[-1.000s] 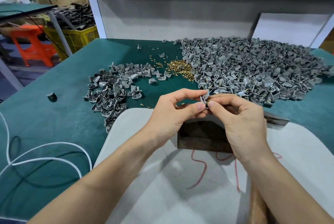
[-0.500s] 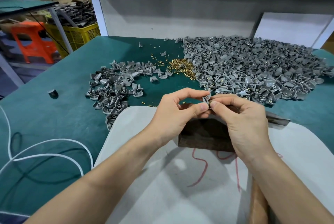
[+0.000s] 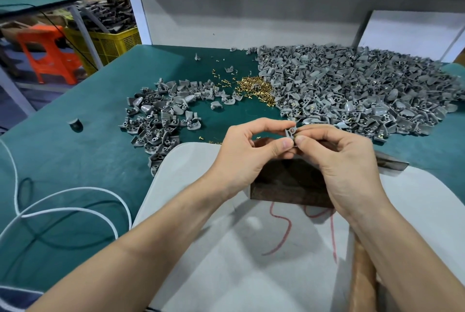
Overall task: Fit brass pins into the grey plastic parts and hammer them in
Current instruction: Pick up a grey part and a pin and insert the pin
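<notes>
Orange stool [image 3: 47,53], yellow crate [image 3: 110,43] beyond green-topped workbench [image 3: 75,155].

Green bench [image 3: 75,155], grey parts heaps [image 3: 357,92], brass pins [image 3: 254,87], white board [image 3: 251,261], cord [image 3: 63,201]

A hand could slide in along the left edge of the desk [image 3: 75,160], where I see bare green top. A white cord [image 3: 63,211] loops near the front left corner, and a small dark cap [image 3: 75,124] sits alone further back. The big heap of grey parts [image 3: 364,95] fills the back right corner. A smaller heap [image 3: 161,125] lies left of the middle, with brass pins [image 3: 254,87] between them. My left hand [image 3: 241,155] and right hand [image 3: 344,160] pinch one grey part [image 3: 291,132] above the dark block [image 3: 289,183], blocking the middle.
</notes>
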Tool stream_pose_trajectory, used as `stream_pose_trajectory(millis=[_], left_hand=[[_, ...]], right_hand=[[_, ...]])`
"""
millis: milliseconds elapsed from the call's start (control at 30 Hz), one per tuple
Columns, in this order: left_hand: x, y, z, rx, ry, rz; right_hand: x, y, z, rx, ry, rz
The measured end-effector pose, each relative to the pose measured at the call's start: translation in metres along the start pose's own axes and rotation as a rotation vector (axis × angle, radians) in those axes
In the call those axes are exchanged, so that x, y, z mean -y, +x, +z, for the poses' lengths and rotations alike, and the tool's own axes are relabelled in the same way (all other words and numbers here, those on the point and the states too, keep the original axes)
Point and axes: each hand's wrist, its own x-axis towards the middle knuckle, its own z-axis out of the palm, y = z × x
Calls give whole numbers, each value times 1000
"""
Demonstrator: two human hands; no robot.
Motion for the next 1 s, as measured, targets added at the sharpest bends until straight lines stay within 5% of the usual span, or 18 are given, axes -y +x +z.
stream_pose_trajectory(millis=[233, 1000], left_hand=[[2, 0, 0, 0, -16, 4], [-1, 0, 0, 5, 12, 4]], right_hand=[[8, -1, 4, 25, 287, 120], [4, 1, 3, 38, 191, 113]])
